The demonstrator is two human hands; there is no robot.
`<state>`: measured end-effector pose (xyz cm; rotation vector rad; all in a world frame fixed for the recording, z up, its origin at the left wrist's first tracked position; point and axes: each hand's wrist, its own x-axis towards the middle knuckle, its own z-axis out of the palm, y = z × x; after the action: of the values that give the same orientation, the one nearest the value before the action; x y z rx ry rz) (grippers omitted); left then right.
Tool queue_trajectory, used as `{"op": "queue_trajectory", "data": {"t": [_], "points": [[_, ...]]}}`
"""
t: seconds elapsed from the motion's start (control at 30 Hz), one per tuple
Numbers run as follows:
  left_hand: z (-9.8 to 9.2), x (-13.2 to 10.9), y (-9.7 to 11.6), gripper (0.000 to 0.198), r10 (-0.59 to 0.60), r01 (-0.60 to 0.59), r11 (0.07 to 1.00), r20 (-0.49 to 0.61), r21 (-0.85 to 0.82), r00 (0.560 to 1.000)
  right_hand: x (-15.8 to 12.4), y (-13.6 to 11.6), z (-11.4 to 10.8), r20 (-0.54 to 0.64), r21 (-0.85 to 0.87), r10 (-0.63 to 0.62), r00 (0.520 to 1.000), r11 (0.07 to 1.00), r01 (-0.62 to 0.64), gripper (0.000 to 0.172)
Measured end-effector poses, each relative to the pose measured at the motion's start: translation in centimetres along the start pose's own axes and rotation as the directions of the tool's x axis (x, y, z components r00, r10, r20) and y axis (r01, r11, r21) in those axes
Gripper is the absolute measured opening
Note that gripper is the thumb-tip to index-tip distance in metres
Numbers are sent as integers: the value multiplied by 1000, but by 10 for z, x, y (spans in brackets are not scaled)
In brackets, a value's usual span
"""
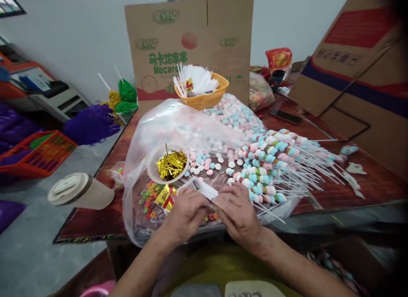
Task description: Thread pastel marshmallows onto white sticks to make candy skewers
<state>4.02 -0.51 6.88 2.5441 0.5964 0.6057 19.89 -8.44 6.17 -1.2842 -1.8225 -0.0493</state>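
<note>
My left hand [186, 212] and my right hand [237, 209] meet at the table's front edge, fingers bent and pinching. Between them is a narrow white strip-like piece [207, 190] with print at its far end; its exact kind is unclear, and fingers cover its near part. Close to my left hand lie a yellow and red packet [165, 198] and several small coloured candy rings [148, 199]. A round tub [153, 171] of gold twist ties [172, 164] stands behind them. To the right of my right hand, many marshmallow skewers [270, 156] are piled, white sticks pointing right.
Loose pastel marshmallows [234, 112] spread over a clear plastic sheet [143, 131]. A yellow basket [204, 102] of white strips stands before a tall cardboard box [191, 37]. A lidded cup [81, 190] leans at the left edge; a phone [286, 116] and another carton [353, 75] are right.
</note>
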Motion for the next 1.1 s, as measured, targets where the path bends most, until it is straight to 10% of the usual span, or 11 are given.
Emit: {"op": "queue_trajectory", "data": {"t": [0.2,0.43,0.67,0.77,0.9,1.1], "points": [[17,-4,6,16,-167,256,942,355,-219,920,-35,14,2,224,256,247,943,919,-301,14],[35,-4,21,16,-433,451,844,128,-290,892,-38,18,-1,215,188,404,889,877,-443,28],[44,-8,9,18,-177,183,950,43,-255,983,-38,28,-3,238,164,585,776,763,-625,42],[41,-14,1,23,-130,120,985,-74,-126,989,-35,49,-17,139,-182,598,790,799,-573,43],[35,-21,-10,18,-57,59,998,-225,1,973,-36,78,-37,159,-732,599,784,605,-313,12],[20,-24,-18,19,86,-73,996,-306,55,948,-40,90,-64,128,-626,584,801,674,-392,16]]}}
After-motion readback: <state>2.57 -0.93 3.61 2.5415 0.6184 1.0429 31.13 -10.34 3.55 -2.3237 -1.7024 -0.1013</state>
